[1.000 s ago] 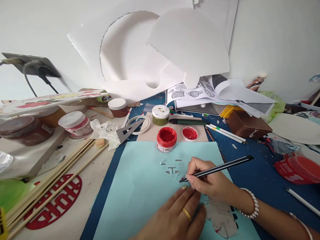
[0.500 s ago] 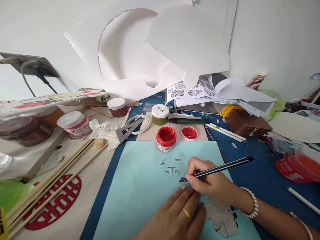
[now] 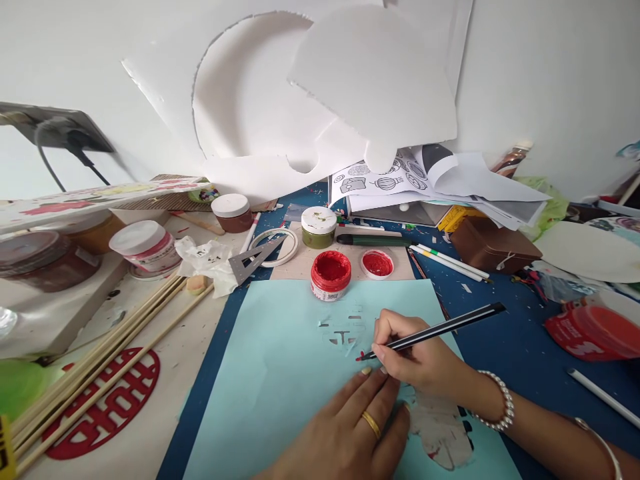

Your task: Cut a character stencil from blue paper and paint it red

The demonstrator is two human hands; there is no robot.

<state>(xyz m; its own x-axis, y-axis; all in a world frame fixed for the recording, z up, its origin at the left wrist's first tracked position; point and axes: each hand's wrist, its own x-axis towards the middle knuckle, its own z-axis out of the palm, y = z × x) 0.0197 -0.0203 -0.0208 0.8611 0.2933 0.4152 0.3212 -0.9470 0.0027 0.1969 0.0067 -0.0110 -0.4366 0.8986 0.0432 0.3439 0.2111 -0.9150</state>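
Note:
My right hand [image 3: 411, 350] grips a black pencil [image 3: 445, 328] with a pale stripe, tilted with its tip low over a light blue sheet [image 3: 265, 373]. Small red marks [image 3: 362, 356] show beside the tip. Flat on that same sheet, fingers stretched, lies my left hand [image 3: 350, 427], its fingertips just below the pencil tip. Cut-out slots [image 3: 343, 337] in the sheet form a pattern above the hands; part of it is hidden. An open jar of red paint [image 3: 331, 277] stands at the sheet's top edge, with its paint-smeared lid [image 3: 377, 265] to the right.
Behind the red jar are a green paint jar [image 3: 319, 228], a tape roll [image 3: 287, 252] and a set square [image 3: 260, 261]. Wooden sticks [image 3: 107, 347] cross a red cut-out disc [image 3: 107, 407] at left. A brown box [image 3: 495, 243] and red tub [image 3: 593, 331] stand at right.
The pencil tip has shifted slightly, and the red marks beside it show more clearly. My left hand stays pressed on the sheet. The whole view has moved a little.

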